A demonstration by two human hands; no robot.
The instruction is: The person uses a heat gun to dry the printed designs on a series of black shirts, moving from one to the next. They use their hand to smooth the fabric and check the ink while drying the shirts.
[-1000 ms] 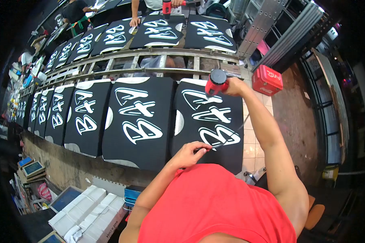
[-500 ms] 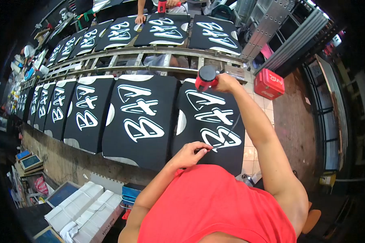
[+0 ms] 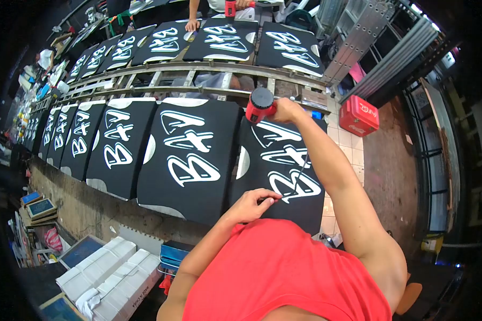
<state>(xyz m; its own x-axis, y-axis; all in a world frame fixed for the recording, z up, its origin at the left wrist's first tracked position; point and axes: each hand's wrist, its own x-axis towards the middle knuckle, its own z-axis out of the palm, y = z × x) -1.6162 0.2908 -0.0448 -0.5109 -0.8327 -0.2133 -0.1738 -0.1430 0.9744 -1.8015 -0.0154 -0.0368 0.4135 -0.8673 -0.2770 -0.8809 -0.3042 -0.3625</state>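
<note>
My right hand is wrapped round the handle of a red heat gun with a black round rear cap. It hangs over the far end of the nearest black printed shirt, which bears white "BAY" lettering. A thin dark power cord runs down across that print towards my left hand. Near the shirt's close edge, the left hand is closed, thumb and forefinger pinched on the cord. Just left lies another black shirt with the same print.
More printed shirts continue leftward, and a second row lies beyond the wooden rail frame. Across it, another person's hand rests near a shirt, below a second red heat gun. A red cooler stands right; white boxes lie lower left.
My right hand has moved the heat gun a little to the left over the shirt. My left hand stays about where it was. The view has shifted slightly.
</note>
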